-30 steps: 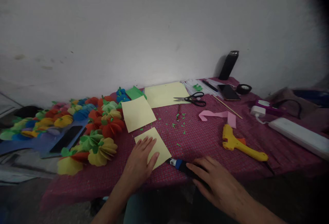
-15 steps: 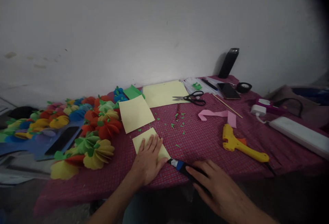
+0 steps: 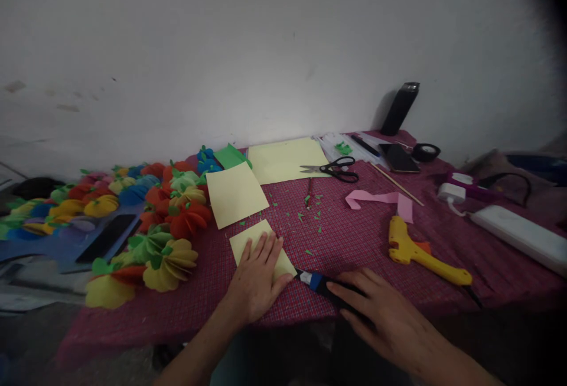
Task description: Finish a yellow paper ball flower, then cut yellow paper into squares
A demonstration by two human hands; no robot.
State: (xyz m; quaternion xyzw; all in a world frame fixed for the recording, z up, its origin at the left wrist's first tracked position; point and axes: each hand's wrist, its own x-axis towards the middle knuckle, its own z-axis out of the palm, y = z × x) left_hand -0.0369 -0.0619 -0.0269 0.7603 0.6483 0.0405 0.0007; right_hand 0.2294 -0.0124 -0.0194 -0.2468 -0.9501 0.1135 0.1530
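My left hand [image 3: 259, 273] lies flat, fingers outstretched, on a folded-looking pale yellow paper square [image 3: 245, 238] near the front of the table. My right hand [image 3: 376, 309] is closed around a utility knife [image 3: 326, 286] with a dark handle and a blue band. The knife's dark tip meets the right corner of that paper, close to my left thumb. Part of the handle is hidden under my fingers. Just behind lies another yellow paper sheet [image 3: 237, 194], and scraps of green paper [image 3: 301, 217] are scattered on the cloth.
Colourful paper pumpkins [image 3: 177, 220] crowd the left side. Scissors [image 3: 334, 168] rest on larger yellow sheets [image 3: 283, 158] at the back. A yellow glue gun [image 3: 420, 253], pink paper strip [image 3: 376, 198], phone [image 3: 398, 157], black bottle [image 3: 400, 109] and white power strip [image 3: 518, 232] occupy the right.
The whole view has shifted slightly. Both hands keep nearly the same pose, with the knife tip still at the paper's corner.
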